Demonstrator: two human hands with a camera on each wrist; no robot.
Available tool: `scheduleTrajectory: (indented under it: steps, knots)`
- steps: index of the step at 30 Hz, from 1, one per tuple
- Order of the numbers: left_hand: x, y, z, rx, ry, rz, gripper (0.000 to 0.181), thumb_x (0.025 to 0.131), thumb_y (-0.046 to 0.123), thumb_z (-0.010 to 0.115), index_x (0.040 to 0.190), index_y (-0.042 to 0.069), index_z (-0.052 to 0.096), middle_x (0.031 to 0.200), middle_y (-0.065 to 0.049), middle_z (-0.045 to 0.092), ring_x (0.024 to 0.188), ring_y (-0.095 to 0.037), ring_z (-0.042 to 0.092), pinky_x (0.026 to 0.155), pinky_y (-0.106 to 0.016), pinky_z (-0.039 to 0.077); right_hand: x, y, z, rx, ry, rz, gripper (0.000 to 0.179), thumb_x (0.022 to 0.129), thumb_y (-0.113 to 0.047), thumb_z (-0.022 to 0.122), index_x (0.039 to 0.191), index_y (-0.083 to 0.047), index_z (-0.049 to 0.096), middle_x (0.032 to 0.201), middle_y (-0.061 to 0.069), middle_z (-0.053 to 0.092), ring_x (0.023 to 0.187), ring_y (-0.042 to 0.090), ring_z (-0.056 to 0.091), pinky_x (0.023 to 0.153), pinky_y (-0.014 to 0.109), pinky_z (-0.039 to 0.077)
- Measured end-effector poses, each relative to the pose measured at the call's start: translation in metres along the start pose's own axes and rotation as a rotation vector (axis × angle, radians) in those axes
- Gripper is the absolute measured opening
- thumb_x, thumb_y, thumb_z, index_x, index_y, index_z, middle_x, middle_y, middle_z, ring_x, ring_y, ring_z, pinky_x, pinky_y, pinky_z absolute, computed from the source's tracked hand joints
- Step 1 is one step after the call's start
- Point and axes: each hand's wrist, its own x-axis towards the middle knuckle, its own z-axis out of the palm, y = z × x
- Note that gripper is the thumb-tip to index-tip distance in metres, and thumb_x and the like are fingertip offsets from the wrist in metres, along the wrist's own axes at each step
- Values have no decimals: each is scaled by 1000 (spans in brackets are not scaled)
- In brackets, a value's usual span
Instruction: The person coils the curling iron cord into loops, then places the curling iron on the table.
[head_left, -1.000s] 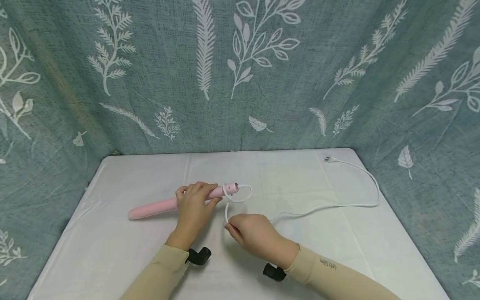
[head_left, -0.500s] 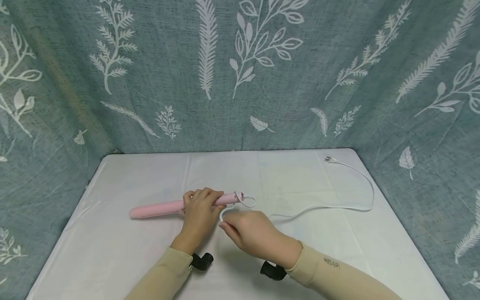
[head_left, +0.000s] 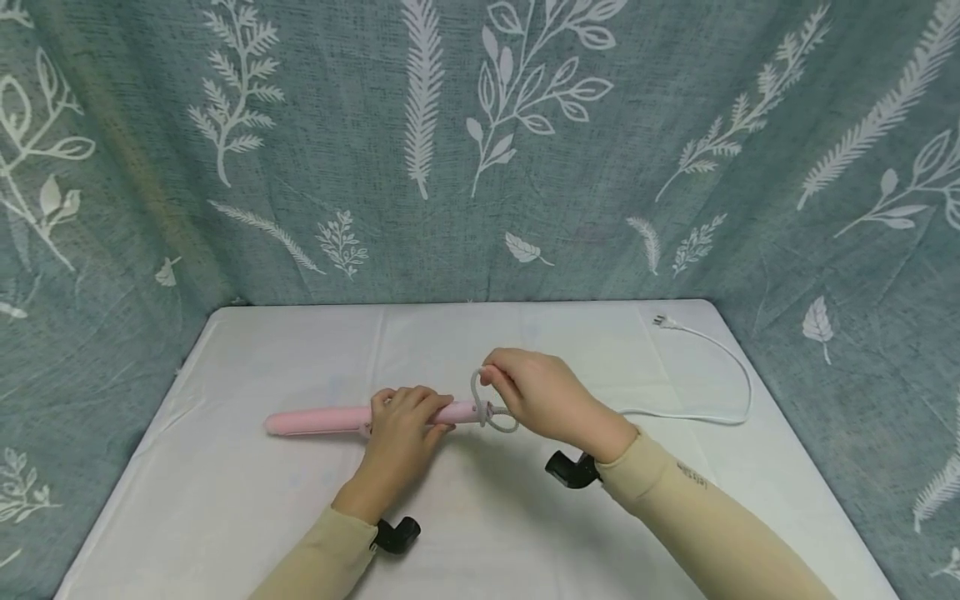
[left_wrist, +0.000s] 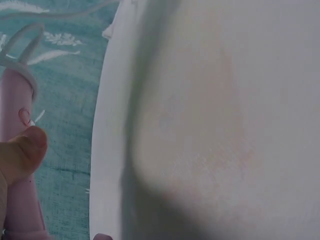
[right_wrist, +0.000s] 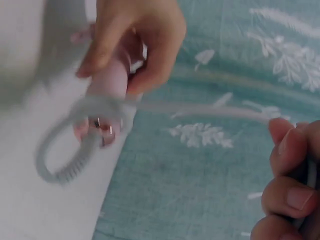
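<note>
A pink curling iron (head_left: 322, 421) points left across the white table. My left hand (head_left: 405, 425) grips its handle, and the thumb lies along the pink handle (left_wrist: 12, 100) in the left wrist view. Around the handle's end goes a turn of white cord (right_wrist: 95, 106), with a small loop hanging beyond the tip. My right hand (head_left: 543, 392), raised behind and right of that end, pinches the cord. In the right wrist view the cord runs straight from the handle to my curled right fingers (right_wrist: 290, 192).
The rest of the cord (head_left: 697, 417) curves over the right side of the table (head_left: 187, 500) to a plug (head_left: 663, 322) near the back right corner. A patterned teal curtain (head_left: 337, 125) hangs behind and at both sides. Black wrist cameras (head_left: 397, 535) sit under both wrists.
My right hand has moved from in front of the curling iron to behind its handle end, taking the cord up and over. The iron has shifted slightly right and lies more level.
</note>
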Motion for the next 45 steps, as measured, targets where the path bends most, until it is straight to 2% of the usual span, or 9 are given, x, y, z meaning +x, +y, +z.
scheduleTrajectory:
  steps: [8, 14, 21, 26, 32, 35, 39, 42, 45]
  knots:
    - [-6, 10, 0, -46, -61, 102, 35, 77, 22, 81, 109, 16, 70, 101, 2, 63, 98, -22, 58, 92, -49, 30, 11, 20, 5, 44, -34, 61, 16, 102, -19, 51, 95, -13, 64, 88, -5, 64, 72, 8, 54, 69, 27, 47]
    - [-11, 10, -2, -99, -16, 164, 34, 75, 22, 82, 107, 16, 71, 101, 4, 65, 96, -18, 58, 90, -46, 30, 16, 47, 20, 127, -46, 168, 20, 103, -21, 49, 100, -12, 66, 96, -1, 67, 87, 11, 61, 77, 32, 49]
    - [-11, 10, -8, -144, 46, 206, 37, 75, 22, 80, 110, 14, 70, 102, 3, 65, 96, -18, 58, 90, -46, 30, 13, 78, 48, 212, -60, 258, 24, 101, -29, 50, 99, -16, 70, 98, -1, 69, 83, 14, 60, 75, 34, 49]
    - [-5, 10, -18, -181, 119, 166, 39, 77, 22, 77, 114, 12, 69, 104, 1, 64, 98, -21, 58, 91, -47, 28, 5, 85, 67, 286, -112, 272, 26, 101, -29, 49, 101, -14, 70, 97, -1, 69, 84, 17, 61, 74, 35, 49]
    - [7, 5, -31, -202, 241, 60, 42, 73, 15, 82, 112, 9, 69, 103, -6, 66, 97, -26, 59, 91, -48, 29, -6, 79, 77, 330, -176, 331, 23, 103, -25, 49, 95, -16, 68, 70, -6, 55, 59, 10, 43, 57, 28, 39]
    - [10, 1, -35, -179, 284, 10, 42, 71, 12, 84, 110, 8, 69, 101, -8, 66, 95, -28, 59, 90, -47, 31, -10, 70, 76, 279, -194, 330, 25, 103, -26, 48, 96, -13, 67, 66, -4, 50, 56, 9, 39, 54, 27, 37]
    - [16, -4, -35, -149, 319, -38, 41, 71, 10, 85, 109, 6, 70, 99, -9, 66, 90, -30, 59, 85, -46, 33, -15, 55, 75, 185, -213, 265, 30, 103, -34, 46, 97, -13, 67, 75, -2, 61, 61, 9, 46, 58, 28, 42]
    - [20, -7, -35, -128, 323, -67, 40, 71, 10, 85, 108, 5, 70, 99, -10, 67, 88, -30, 58, 84, -46, 34, -19, 43, 76, 98, -199, 207, 29, 102, -34, 47, 93, -15, 68, 78, -4, 64, 64, 6, 49, 61, 26, 44]
    - [23, -9, -33, -101, 302, -90, 39, 71, 12, 86, 106, 4, 71, 98, -10, 67, 87, -30, 58, 84, -46, 35, -22, 31, 76, -12, -158, 128, 27, 101, -31, 51, 82, -17, 64, 68, -8, 56, 60, 4, 45, 56, 23, 40]
